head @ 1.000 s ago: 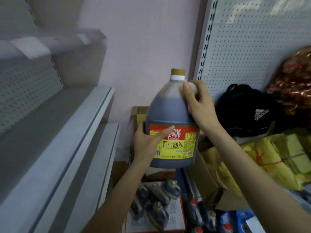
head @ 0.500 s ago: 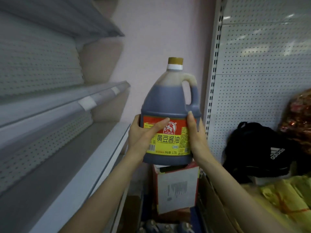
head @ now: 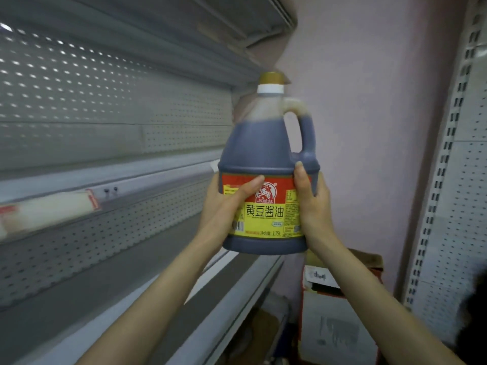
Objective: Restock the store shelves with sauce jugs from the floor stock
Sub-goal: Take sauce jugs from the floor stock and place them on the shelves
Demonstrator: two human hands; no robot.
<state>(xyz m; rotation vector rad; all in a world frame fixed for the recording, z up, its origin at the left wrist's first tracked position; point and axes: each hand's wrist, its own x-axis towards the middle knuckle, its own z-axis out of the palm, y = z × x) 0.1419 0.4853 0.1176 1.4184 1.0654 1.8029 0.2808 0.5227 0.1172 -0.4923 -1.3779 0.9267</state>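
Note:
A dark sauce jug (head: 263, 154) with a gold cap, a side handle and a red and yellow label is held upright in the air in front of me. My left hand (head: 226, 204) grips its left side, thumb across the label. My right hand (head: 312, 206) grips its right side below the handle. The jug hangs level with the front edge of a grey shelf (head: 147, 177) on the left, just off that shelf's right end.
Grey perforated shelving fills the left, with a lower shelf (head: 237, 285) under the jug and another shelf (head: 237, 19) above. A pink wall (head: 369, 101) is behind. An open cardboard box (head: 340, 299) stands below right, beside a perforated panel (head: 453, 206).
Both hands have lifted the jug higher, from the lower shelves up to the upper shelf's edge. My right hand went from the handle to the jug's right side. The floor stock has dropped out of view.

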